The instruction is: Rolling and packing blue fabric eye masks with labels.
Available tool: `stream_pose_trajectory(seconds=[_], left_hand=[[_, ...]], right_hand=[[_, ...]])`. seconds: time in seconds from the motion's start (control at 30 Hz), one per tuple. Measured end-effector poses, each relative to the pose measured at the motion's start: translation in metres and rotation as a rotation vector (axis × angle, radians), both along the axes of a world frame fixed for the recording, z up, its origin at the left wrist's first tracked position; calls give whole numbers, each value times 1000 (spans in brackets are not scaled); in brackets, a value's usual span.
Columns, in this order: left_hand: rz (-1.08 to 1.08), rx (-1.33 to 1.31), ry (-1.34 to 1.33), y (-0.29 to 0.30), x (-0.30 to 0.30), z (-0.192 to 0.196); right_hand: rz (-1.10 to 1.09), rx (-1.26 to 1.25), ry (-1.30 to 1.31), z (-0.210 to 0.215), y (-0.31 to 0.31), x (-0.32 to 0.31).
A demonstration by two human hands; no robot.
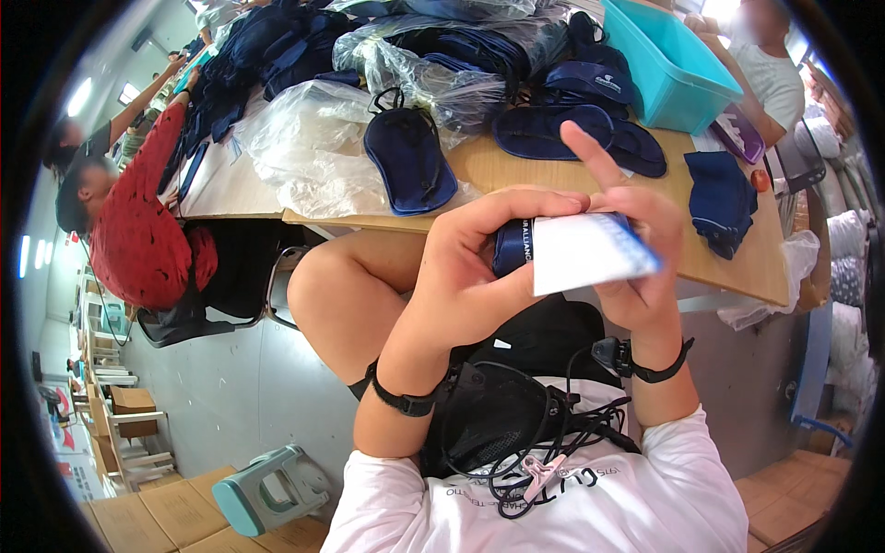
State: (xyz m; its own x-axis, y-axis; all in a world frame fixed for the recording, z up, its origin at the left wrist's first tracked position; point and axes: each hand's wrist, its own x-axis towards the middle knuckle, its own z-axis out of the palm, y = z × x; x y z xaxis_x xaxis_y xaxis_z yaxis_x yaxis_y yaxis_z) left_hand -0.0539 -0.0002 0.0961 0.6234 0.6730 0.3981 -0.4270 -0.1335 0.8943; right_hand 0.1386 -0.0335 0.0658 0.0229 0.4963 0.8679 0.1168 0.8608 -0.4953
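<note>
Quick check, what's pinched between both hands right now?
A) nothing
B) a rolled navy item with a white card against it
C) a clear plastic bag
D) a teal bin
B: the left hand and right hand together grip a rolled navy item with a white card against it; the teal bin sits untouched on the table.

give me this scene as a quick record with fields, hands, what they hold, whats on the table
left hand: wrapped around a rolled navy fabric item
right hand: holds a white card against the roll, index finger raised
table: wooden, with a navy eye mask, clear plastic bags, a teal bin, folded navy cloth
nearby: person in red seated at left, another person at far right
floor: grey-green step stool
</note>
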Motion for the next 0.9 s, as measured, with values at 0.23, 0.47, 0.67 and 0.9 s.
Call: stream_pose_trajectory(seconds=[0.23,0.47,0.67,0.9], left_hand=[[192,-37,31,1,8,-13],[201,-66,7,-3,13,-12],[272,263,2,1,14,-14],[517,755,-28,10,21,-20]], right_hand=[[-307,-137,-350,6,-16,6],[-200,-290,-180,3,-18,2],[-203,-396,-68,4,-25,-3],[-204,-533,-118,17,-36,-3]])
